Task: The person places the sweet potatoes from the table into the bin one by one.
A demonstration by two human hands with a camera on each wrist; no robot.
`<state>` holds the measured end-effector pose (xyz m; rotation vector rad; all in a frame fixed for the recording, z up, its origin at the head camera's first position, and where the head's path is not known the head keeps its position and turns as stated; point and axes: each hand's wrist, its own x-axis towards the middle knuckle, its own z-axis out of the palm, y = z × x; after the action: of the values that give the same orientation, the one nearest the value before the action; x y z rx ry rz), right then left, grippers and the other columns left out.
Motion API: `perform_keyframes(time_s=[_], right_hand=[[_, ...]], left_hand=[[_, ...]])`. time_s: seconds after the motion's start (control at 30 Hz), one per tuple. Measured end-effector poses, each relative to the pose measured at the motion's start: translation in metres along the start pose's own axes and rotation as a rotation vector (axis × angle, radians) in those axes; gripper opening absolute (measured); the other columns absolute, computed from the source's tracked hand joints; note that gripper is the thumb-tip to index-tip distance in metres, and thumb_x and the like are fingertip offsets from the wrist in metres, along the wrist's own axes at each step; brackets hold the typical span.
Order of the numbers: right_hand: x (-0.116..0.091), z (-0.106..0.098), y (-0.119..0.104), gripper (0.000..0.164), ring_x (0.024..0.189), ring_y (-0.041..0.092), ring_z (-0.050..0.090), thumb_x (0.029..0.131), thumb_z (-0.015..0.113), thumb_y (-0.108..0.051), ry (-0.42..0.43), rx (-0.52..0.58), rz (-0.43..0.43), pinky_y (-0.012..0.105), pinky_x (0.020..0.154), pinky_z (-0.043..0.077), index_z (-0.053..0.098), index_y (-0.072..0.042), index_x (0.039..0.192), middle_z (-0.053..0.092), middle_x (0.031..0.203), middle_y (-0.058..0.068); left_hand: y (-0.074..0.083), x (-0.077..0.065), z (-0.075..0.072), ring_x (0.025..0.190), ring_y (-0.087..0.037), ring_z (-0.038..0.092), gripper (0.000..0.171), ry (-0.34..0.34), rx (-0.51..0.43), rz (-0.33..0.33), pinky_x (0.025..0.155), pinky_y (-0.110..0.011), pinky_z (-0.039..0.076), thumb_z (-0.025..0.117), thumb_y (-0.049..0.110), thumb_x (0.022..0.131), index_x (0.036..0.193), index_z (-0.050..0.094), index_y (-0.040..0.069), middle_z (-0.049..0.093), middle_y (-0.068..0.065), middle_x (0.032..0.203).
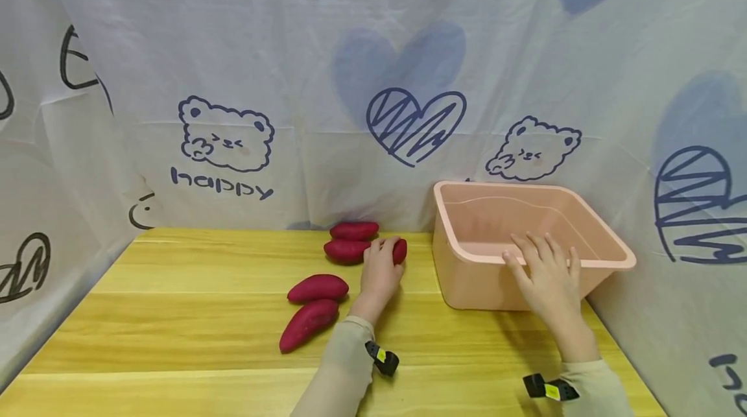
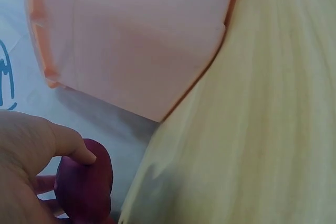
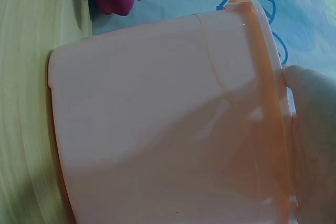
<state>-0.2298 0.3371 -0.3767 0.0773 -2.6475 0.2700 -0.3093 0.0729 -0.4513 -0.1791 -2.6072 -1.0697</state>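
Note:
My left hand (image 1: 382, 271) pinches a dark red sweet potato (image 1: 399, 251) near the back of the table; in the left wrist view the thumb lies on top of that sweet potato (image 2: 86, 182) and fingers show behind it. Just left of the hand lies another sweet potato (image 1: 345, 251), with one more (image 1: 354, 230) behind it. Closer to me, two sweet potatoes (image 1: 318, 288) (image 1: 309, 325) lie side by side. At the right, my right hand (image 1: 551, 284) rests over the front rim of a pink plastic bin (image 1: 478, 287), its fingers loosely extended over the opening.
The wooden table (image 1: 192, 326) carries everything. A white cloth (image 1: 303, 80) printed with hearts and bears hangs behind it and along both sides. The bin stands near the right back corner, close to the cloth.

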Motion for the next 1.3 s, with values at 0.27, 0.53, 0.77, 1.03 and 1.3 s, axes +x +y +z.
perform_keyframes(time_s=[0.27,0.53,0.77,1.03,1.3], right_hand=[[0.001,-0.003,-0.001,0.051,0.131,0.037,0.023,0.092,0.033,-0.051,0.003,0.004,-0.004,0.061,0.104,-0.004,0.039,-0.024,0.135,0.037,0.138,0.012],[0.001,-0.003,-0.002,0.052,0.132,0.038,0.02,0.092,0.032,-0.052,-0.006,0.009,-0.005,0.061,0.104,-0.005,0.038,-0.023,0.135,0.037,0.138,0.012],[0.0,-0.003,-0.002,0.053,0.132,0.038,0.02,0.092,0.032,-0.052,-0.006,0.013,-0.004,0.061,0.104,-0.005,0.036,-0.025,0.137,0.036,0.139,0.012],[0.001,-0.003,-0.001,0.054,0.136,0.036,0.013,0.092,0.029,-0.052,-0.029,0.0,0.002,0.059,0.105,-0.008,0.029,-0.027,0.14,0.026,0.147,0.011],[0.001,-0.001,0.0,0.055,0.137,0.035,0.012,0.092,0.029,-0.052,-0.027,-0.012,0.002,0.058,0.105,-0.008,0.026,-0.027,0.141,0.019,0.15,0.008]], left_hand=[[0.009,0.012,-0.009,0.107,-0.032,0.046,0.052,0.032,-0.038,0.015,0.092,-0.04,0.041,0.065,0.007,0.072,0.121,0.053,0.018,0.05,-0.009,0.121],[0.018,0.022,-0.021,0.108,-0.031,0.046,0.053,0.042,-0.037,0.033,0.092,-0.039,0.041,0.062,0.006,0.071,0.122,0.053,0.018,0.05,-0.009,0.121],[0.031,0.033,-0.032,0.106,-0.032,0.048,0.052,0.079,-0.01,0.079,0.091,-0.039,0.041,0.062,0.006,0.072,0.122,0.053,0.018,0.051,-0.008,0.12],[0.05,0.046,-0.044,0.106,-0.029,0.048,0.047,0.108,0.023,0.137,0.091,-0.038,0.042,0.065,0.012,0.076,0.121,0.052,0.018,0.051,-0.006,0.12],[0.07,0.057,-0.053,0.103,-0.028,0.05,0.049,0.166,0.022,0.227,0.091,-0.037,0.042,0.065,0.009,0.074,0.12,0.054,0.017,0.052,-0.007,0.118]])
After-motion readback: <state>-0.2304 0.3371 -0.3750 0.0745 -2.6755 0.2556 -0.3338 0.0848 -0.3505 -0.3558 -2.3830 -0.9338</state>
